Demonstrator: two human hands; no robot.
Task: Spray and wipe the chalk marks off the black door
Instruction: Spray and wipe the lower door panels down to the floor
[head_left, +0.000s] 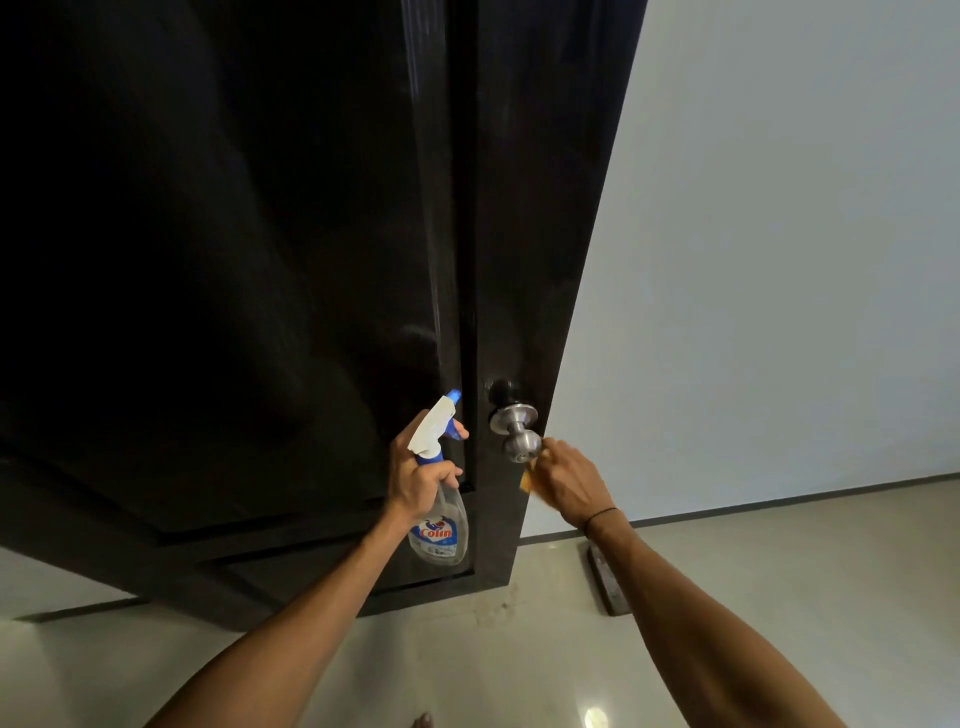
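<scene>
- Black door (260, 260), standing ajar beside wall (779, 260); chalk marks not discernible.
- Left hand (415, 478) grips spray bottle (439, 499) near knob (517, 434); overspray may wet it.
- Right hand (569, 486) pinches orange cloth (527, 480) at door's edge; pressure may swing door.

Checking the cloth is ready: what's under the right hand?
A bit of orange cloth shows below the right hand, beside the door knob. The hand covers the rest.

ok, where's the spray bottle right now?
In the head view, the spray bottle is lower centre, gripped by the left hand in front of the black door, just left of the steel door knob.
</scene>
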